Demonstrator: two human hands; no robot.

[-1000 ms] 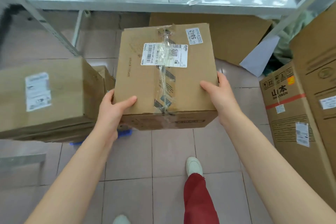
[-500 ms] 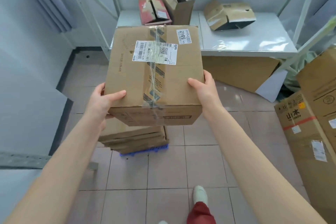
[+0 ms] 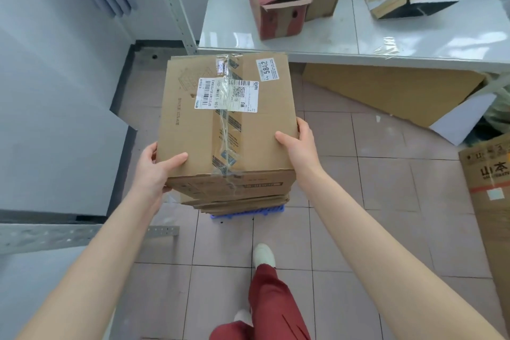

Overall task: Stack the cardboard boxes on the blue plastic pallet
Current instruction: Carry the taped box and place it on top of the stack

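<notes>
Head view, two hands (gripping), one box

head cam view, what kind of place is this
Probably a storeroom or parcel packing area. A person's hands carry a labelled cardboard box over a stack on a blue pallet, worn boxes sit on a white metal shelf, and flattened cardboard leans underneath on the tiled floor.

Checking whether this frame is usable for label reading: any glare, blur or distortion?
Head view: sharp on the held box, its labels readable; glare patches on the white shelf; wide-angle bending at the edges; soft, even light, with faint shadows.
</notes>
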